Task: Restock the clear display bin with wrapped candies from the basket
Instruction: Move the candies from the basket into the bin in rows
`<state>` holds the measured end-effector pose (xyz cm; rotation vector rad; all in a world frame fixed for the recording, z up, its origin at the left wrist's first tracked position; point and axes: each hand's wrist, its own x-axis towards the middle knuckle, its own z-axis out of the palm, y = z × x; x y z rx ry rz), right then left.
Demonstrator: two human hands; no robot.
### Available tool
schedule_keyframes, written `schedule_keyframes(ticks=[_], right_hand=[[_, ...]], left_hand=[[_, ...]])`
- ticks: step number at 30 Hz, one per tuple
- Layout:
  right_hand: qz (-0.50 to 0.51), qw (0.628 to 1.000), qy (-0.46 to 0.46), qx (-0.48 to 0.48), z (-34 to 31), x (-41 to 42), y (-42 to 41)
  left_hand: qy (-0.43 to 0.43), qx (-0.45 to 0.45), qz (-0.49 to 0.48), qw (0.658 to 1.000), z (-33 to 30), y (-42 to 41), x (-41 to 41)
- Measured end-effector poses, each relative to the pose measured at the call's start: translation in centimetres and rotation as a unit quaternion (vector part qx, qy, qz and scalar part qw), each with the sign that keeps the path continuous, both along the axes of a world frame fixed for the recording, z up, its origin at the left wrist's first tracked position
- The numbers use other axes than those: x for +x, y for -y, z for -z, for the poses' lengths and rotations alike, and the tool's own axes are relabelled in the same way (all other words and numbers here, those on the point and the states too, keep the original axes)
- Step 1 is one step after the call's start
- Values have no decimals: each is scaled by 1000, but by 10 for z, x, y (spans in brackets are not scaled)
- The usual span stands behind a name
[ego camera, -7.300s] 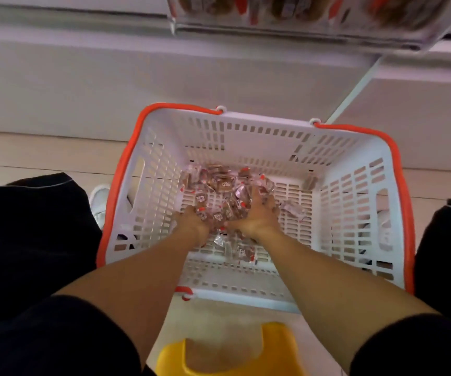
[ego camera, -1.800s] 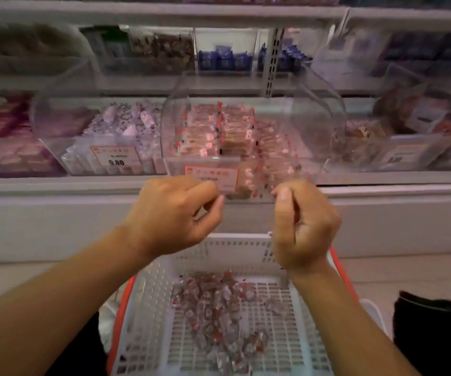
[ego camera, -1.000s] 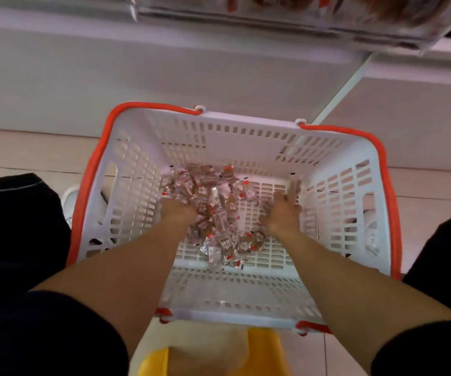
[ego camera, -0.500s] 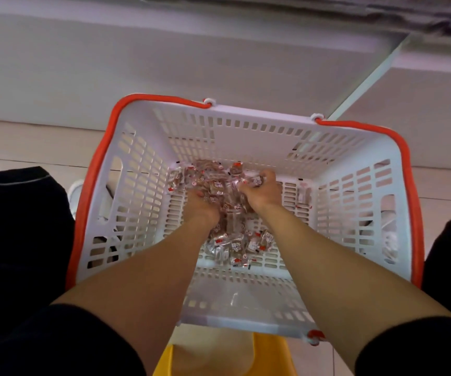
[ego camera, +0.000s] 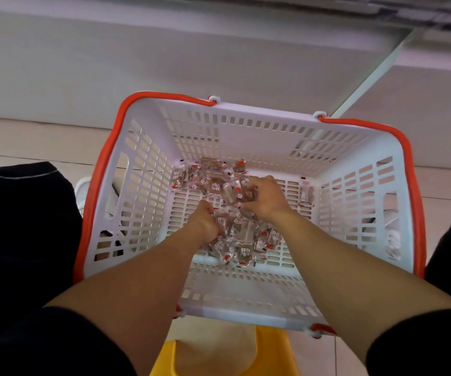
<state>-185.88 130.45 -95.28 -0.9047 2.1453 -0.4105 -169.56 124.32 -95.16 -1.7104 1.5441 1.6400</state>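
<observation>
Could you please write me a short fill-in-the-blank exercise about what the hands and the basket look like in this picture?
1. Both hands are down inside the white ____, whose rim is orange.
2. The right hand and left hand are gathering wrapped ____.
3. One lone candy lies near the basket's ____ wall.
4. Below the basket shows a ____ stool.

Missing words: basket; candies; right; yellow

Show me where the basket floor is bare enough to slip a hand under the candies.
Bare floor lies left of the left hand, toward the basket side wall. Candies crowd the far middle and around the right hand; one stray candy sits right.
</observation>
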Motion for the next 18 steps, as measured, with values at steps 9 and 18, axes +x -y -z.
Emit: schedule_keyframes(ticks=[9, 18], right_hand=[[377, 896, 234, 1, -5, -19, -30], [376, 767, 515, -75, -50, -22, -29]], left_hand=[[-40, -10, -203, 978, -4, 7, 18], [-210, 311, -297, 878, -41, 10, 14]])
